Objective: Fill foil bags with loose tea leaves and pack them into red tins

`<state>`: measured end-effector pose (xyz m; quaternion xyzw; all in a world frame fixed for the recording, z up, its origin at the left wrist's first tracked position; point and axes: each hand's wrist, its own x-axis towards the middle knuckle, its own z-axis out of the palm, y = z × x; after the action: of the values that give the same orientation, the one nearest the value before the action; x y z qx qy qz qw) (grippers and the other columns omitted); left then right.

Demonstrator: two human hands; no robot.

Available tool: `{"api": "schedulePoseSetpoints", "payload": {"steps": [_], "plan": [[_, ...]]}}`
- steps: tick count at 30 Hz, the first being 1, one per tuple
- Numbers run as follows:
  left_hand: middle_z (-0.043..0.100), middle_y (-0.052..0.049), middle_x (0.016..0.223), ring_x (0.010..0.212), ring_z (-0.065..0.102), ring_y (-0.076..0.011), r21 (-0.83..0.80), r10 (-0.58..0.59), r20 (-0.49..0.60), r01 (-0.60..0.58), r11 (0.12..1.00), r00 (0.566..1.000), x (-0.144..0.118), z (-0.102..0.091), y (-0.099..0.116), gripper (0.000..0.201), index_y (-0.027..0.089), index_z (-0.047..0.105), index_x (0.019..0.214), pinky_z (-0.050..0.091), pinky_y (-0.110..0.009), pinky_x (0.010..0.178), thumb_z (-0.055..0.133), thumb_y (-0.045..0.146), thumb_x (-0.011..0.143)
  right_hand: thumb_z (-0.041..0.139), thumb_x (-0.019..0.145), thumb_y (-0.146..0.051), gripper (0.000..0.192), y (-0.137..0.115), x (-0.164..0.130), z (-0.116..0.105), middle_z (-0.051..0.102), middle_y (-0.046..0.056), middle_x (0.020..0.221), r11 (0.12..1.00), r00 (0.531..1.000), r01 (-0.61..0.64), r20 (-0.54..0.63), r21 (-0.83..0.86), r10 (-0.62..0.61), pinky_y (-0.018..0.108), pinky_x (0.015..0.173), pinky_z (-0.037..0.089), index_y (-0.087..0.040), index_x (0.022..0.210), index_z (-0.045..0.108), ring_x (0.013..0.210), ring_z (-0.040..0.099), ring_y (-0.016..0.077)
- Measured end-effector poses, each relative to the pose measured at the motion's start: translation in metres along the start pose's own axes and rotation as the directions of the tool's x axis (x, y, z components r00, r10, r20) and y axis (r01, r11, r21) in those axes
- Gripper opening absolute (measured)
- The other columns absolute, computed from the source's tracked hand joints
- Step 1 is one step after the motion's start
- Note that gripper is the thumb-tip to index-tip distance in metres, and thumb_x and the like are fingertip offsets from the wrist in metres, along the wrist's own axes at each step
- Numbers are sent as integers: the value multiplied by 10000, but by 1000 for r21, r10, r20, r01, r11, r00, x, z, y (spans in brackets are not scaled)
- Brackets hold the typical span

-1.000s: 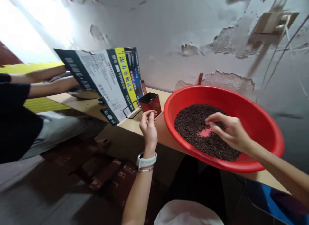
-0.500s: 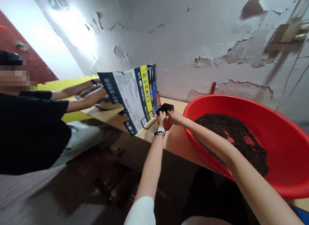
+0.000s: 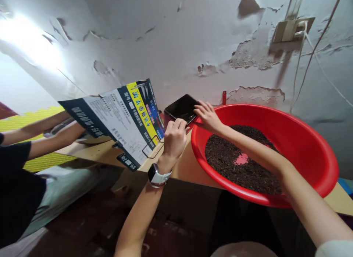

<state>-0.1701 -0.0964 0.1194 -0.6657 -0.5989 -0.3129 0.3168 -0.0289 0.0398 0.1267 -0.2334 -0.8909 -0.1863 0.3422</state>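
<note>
A rectangular box (image 3: 180, 106) with a glossy black inside and some red on its outer side stands at the wall end of the table, close to the tub. My left hand (image 3: 174, 137), a watch on its wrist, is closed on the near edge of this box. My right hand (image 3: 208, 115) grips the right edge, fingers laid over the rim. Beneath my right forearm lies a large red tub (image 3: 306, 139) holding dark soil (image 3: 226, 146) with pink patches (image 3: 241, 159). Most of the box's outside is hidden by my hands.
A printed cardboard panel (image 3: 110, 117) stands upright left of the box, a black wire frame (image 3: 149, 150) at its foot. Behind it, a co-worker's arms (image 3: 55, 139) reach over the table (image 3: 182, 168). A socket with cables (image 3: 293, 30) is on the peeling wall.
My view has shifted right and closer, so the panel and co-worker sit further left. The box now appears larger, its dark inside facing me more. Both hands stay on it, the right one along its edge.
</note>
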Motion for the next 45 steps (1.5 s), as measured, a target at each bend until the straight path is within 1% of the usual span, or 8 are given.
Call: {"api": "schedulePoseSetpoints", "payload": {"steps": [5, 10, 14, 17, 21, 27, 39, 45], "plan": [[634, -51, 972, 900, 565, -210, -314, 120, -86, -141, 939, 989, 59, 8, 69, 77, 188, 585, 925, 472, -341, 808, 552, 120, 909, 553, 905, -392, 350, 82, -60, -95, 610, 91, 1215, 985, 989, -8, -145, -173, -18, 582, 1157, 210, -216, 1207, 576, 1383, 352, 299], [642, -45, 959, 869, 599, -172, -617, 287, 174, -122, 777, 942, 90, 85, 133, 85, 150, 585, 888, 472, -282, 778, 614, 79, 851, 630, 870, -411, 300, 129, -139, -126, 668, 132, 1019, 950, 974, -71, 183, -304, 131, 477, 1063, 355, -141, 995, 670, 1172, 516, 301], [674, -57, 986, 899, 635, -175, -549, 426, 486, -112, 828, 763, 79, 149, 164, 58, 146, 611, 908, 474, -260, 783, 628, 122, 858, 632, 884, -391, 306, 135, -185, -104, 675, 136, 1072, 930, 767, -184, 546, -318, 338, 337, 864, 455, -121, 1011, 701, 1016, 616, 257], [689, -81, 1030, 940, 655, -213, -507, 461, 546, -162, 847, 699, 63, 171, 172, 71, 148, 638, 923, 490, -280, 769, 624, 143, 854, 584, 920, -393, 315, 134, -204, -82, 671, 123, 1123, 916, 647, -263, 648, -303, 401, 280, 749, 453, -153, 1090, 697, 975, 654, 235], [690, -146, 1095, 1005, 666, -282, -482, 502, 574, -228, 846, 648, 48, 170, 171, 150, 130, 668, 981, 515, -341, 801, 605, 210, 870, 578, 925, -383, 294, 129, -211, -67, 696, 86, 1113, 928, 635, -271, 677, -255, 371, 257, 750, 449, -205, 1135, 683, 1008, 665, 227], [708, -223, 1065, 988, 689, -359, -409, 519, 701, -320, 855, 489, 38, 159, 179, 337, 82, 701, 1039, 541, -424, 831, 574, 369, 918, 554, 933, -348, 330, 107, -210, -64, 713, 85, 1107, 941, 664, -327, 687, -89, 296, 282, 787, 459, -198, 1218, 626, 998, 680, 243], [718, -186, 1091, 992, 703, -322, -452, 539, 738, -295, 842, 406, 44, 147, 173, 288, 134, 711, 1048, 553, -370, 820, 589, 357, 913, 574, 911, -300, 269, 102, -212, -57, 707, 109, 1105, 922, 651, -387, 710, 4, 270, 290, 751, 446, -162, 1136, 622, 990, 683, 255], [721, -161, 1079, 969, 704, -311, -506, 578, 692, -281, 816, 432, 43, 151, 171, 293, 163, 702, 1001, 532, -352, 787, 576, 417, 925, 577, 917, -321, 289, 103, -214, -55, 707, 112, 1104, 926, 652, -377, 715, 20, 250, 279, 731, 432, -155, 1150, 618, 977, 685, 247]]}}
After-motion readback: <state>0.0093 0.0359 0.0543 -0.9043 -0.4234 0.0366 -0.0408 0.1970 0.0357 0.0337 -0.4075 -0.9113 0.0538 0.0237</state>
